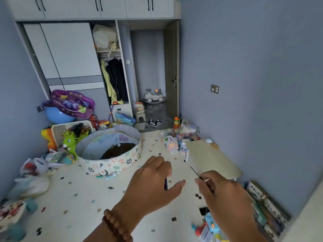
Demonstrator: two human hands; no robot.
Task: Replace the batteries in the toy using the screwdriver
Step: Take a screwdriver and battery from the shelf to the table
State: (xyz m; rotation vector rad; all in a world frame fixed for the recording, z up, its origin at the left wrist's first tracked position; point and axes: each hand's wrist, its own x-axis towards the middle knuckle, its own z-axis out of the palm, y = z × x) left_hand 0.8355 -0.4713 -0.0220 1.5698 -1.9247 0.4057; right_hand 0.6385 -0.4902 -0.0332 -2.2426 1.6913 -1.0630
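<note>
Both hands are raised over the play mat. My right hand (225,198) pinches a thin screwdriver (195,172) whose metal shaft points up and to the left. My left hand (153,184), with a wooden bead bracelet on the wrist, holds a small dark purple piece (165,184) between its fingers; I cannot tell what the piece is. A blue and red plastic toy (210,226) lies on the mat below my right hand, partly hidden by it. No batteries show.
A low beige folding table (209,156) stands against the right wall, with books (267,206) stacked beside it. A round fabric play pen (111,154) sits at the centre left. Toy clutter lines the left wall, and bagged toys (172,144) lie beyond the table.
</note>
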